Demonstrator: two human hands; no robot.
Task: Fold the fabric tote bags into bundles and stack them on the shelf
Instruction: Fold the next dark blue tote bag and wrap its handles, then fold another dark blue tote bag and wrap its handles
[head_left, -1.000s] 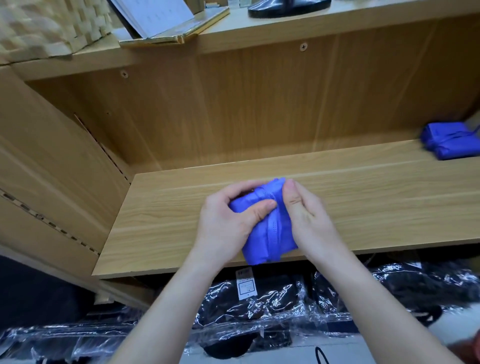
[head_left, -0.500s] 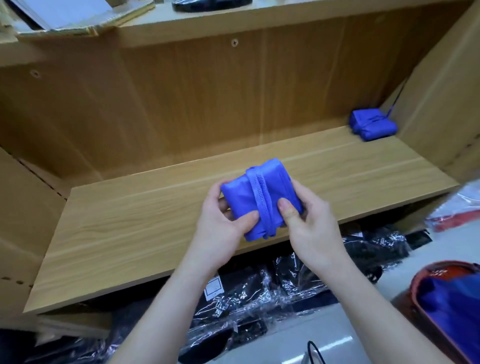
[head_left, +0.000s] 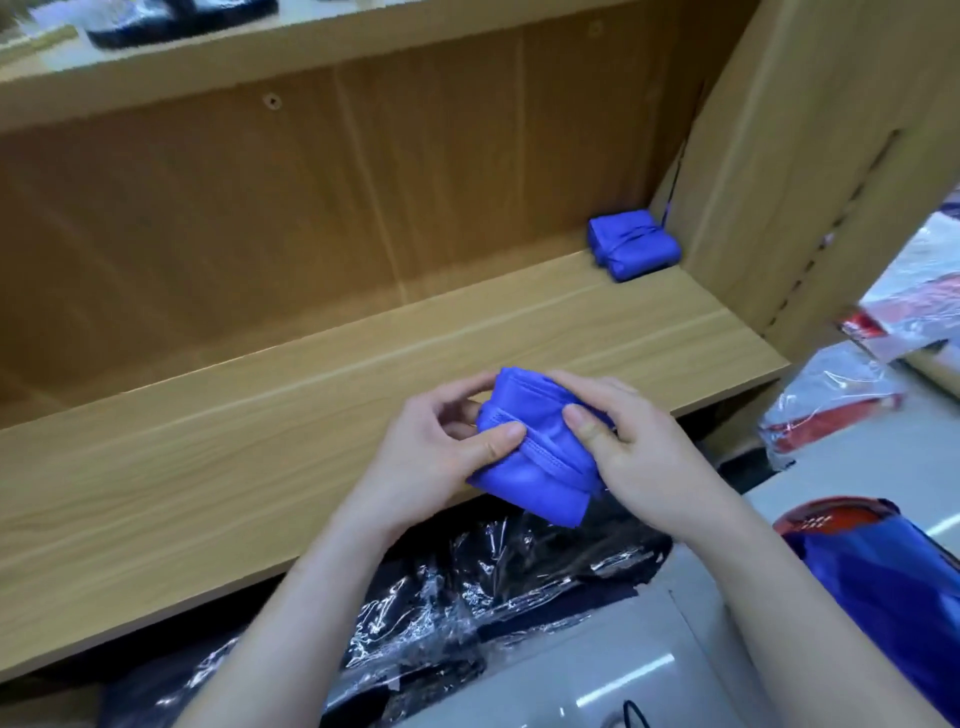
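A folded blue tote bundle (head_left: 540, 452), with its strap wrapped across it, is held over the front edge of the wooden shelf (head_left: 260, 467). My left hand (head_left: 431, 462) grips its left side, thumb pressed on the strap. My right hand (head_left: 639, 457) grips its right side with the thumb on top. Another finished blue bundle (head_left: 631, 250) lies in the shelf's back right corner against the side panel.
The shelf's side panel (head_left: 810, 182) rises on the right. Black goods in clear plastic (head_left: 493, 587) lie below the shelf. A red basket with blue fabric (head_left: 883, 561) stands at lower right, with plastic-wrapped red packs (head_left: 831, 400) behind it.
The view has swung to the right, bringing the corner bundle closer to the middle. The bundle in my hands has tilted and sits lower, at the shelf's front edge.
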